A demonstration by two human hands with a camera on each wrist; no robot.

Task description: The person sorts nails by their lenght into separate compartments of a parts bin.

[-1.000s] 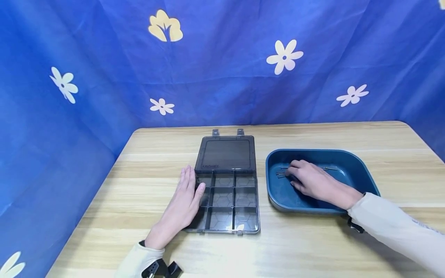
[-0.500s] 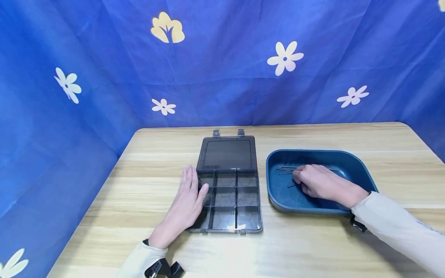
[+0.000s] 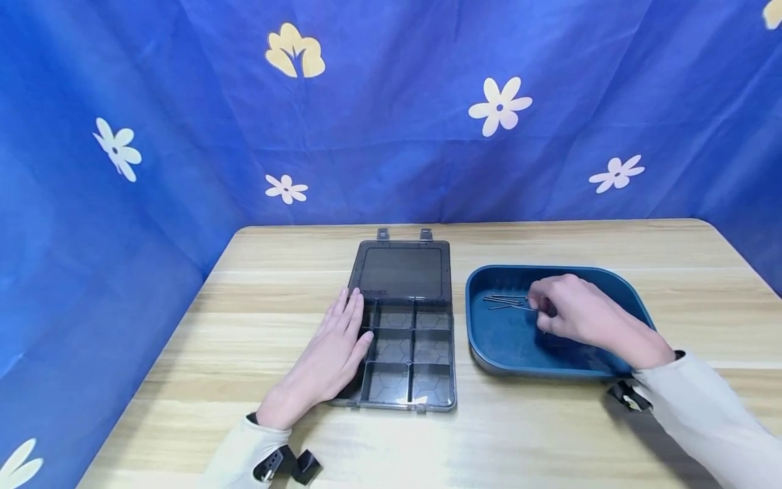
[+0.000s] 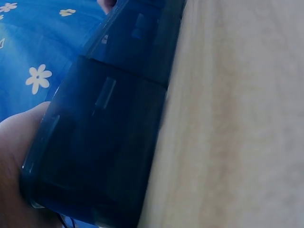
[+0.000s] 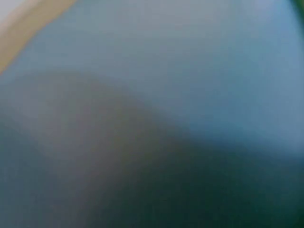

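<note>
In the head view my left hand (image 3: 326, 350) lies with straight fingers along the left side of a smoky-grey compartment organizer box (image 3: 391, 346), thumb over its left compartments. The box's lid (image 3: 401, 270) is folded back. The left wrist view shows that box's side wall (image 4: 104, 142) close up. Over the blue tray (image 3: 501, 350) my right hand (image 3: 577, 309) has curled fingers, thumb and fingertips pinching the end of a thin metal rod (image 3: 513, 307), which looks like a nail or drill bit. More thin rods (image 3: 501, 298) lie beside it in the tray. The right wrist view is too blurred to tell details.
Both containers stand on a light wooden table (image 3: 201, 339), the tray to the right of the box. A blue curtain (image 3: 397, 136) with pale flowers hangs behind the table and at its left.
My right hand has moved a little right and up within the tray, and now pinches a thin rod. My left hand's fingers have slid further onto the box's left edge.
</note>
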